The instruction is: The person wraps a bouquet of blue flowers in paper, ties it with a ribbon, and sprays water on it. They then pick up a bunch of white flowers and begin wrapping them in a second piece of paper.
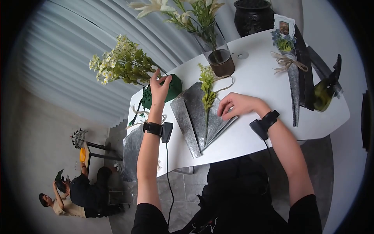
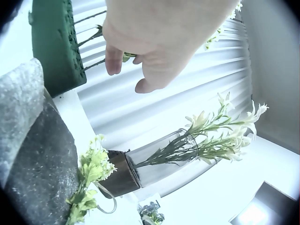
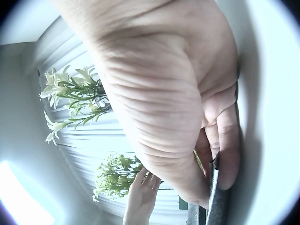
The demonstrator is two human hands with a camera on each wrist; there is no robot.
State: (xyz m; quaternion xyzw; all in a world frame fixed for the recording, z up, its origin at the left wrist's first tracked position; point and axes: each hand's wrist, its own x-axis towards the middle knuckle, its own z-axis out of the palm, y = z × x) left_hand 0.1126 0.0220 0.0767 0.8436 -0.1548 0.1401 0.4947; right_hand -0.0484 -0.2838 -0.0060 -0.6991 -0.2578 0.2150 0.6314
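Note:
My left hand (image 1: 159,90) reaches in among the stems of a bunch of small white daisy-like flowers (image 1: 120,58), thumb apart from the fingers. These stems rise from a green floral foam block (image 1: 176,85). With thumb and fingers my right hand (image 1: 239,105) pinches the right edge of a grey wrapping sheet (image 1: 191,103), folded toward a point at the near edge of the table. A yellow-green flower sprig (image 1: 208,91) lies on the sheet. The right wrist view shows the sheet's edge (image 3: 213,187) between thumb and fingers.
Behind the sheet stands a glass vase (image 1: 222,64) of white lilies. To the right are a small wrapped bouquet (image 1: 290,64), a green bottle (image 1: 325,93) and a photo frame (image 1: 284,25). Another grey wrap (image 1: 132,150) hangs over the left edge. Two people sit in the background.

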